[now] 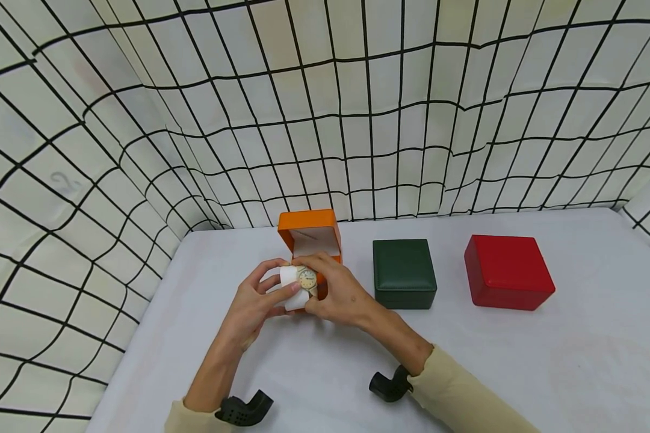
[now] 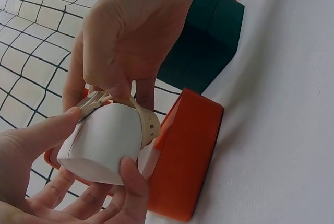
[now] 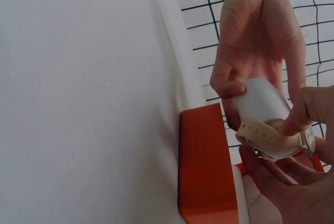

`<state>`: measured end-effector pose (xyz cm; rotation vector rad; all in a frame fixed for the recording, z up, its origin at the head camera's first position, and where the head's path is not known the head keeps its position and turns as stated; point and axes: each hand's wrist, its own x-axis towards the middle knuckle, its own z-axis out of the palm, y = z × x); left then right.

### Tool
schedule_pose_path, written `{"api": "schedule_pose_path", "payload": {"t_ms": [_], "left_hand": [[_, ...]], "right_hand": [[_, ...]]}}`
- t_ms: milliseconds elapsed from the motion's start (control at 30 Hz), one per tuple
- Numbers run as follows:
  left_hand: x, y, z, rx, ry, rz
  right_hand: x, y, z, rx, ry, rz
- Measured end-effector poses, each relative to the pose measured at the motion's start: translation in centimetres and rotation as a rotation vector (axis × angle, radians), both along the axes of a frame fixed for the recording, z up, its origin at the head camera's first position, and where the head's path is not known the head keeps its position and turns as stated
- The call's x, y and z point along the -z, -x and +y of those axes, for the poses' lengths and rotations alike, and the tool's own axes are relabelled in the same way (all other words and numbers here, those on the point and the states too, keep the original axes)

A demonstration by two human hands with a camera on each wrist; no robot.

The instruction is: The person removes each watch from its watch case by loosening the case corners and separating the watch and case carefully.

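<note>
My left hand (image 1: pixel 253 297) grips a white watch cushion (image 2: pixel 107 143) between thumb and fingers. Around one end of this cushion sits a watch (image 1: pixel 307 278) with a cream strap and a pale round dial. The right hand (image 1: pixel 342 293) pinches the watch, its thumb and fingers at the strap (image 3: pixel 266 136). Holes show in the strap's loose end in both wrist views. Right behind the hands stands an orange watch box (image 1: pixel 310 220), lid raised, white lining inside the lid. In the head view the hands hide most of its base.
A closed dark green box (image 1: pixel 404 264) stands right of the orange one. Farther right is a closed red box (image 1: pixel 509 270). White cloth (image 1: pixel 590 337) covers the table. Black netting over white walls (image 1: pixel 390 132) rises at the back and left.
</note>
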<state>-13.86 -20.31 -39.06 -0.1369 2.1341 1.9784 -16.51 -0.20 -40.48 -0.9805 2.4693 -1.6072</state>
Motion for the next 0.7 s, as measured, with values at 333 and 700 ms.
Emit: {"api": "schedule_pose_path", "payload": {"t_ms": [333, 700], "left_hand": [[0.0, 0.1, 0.1, -0.009, 0.014, -0.003], [-0.1, -0.1, 0.5, -0.008, 0.053, 0.008]], "right_hand": [[-0.3, -0.1, 0.3, 0.014, 0.012, 0.011], [-0.6, -0.1, 1.0, 0.006, 0.009, -0.108]]}}
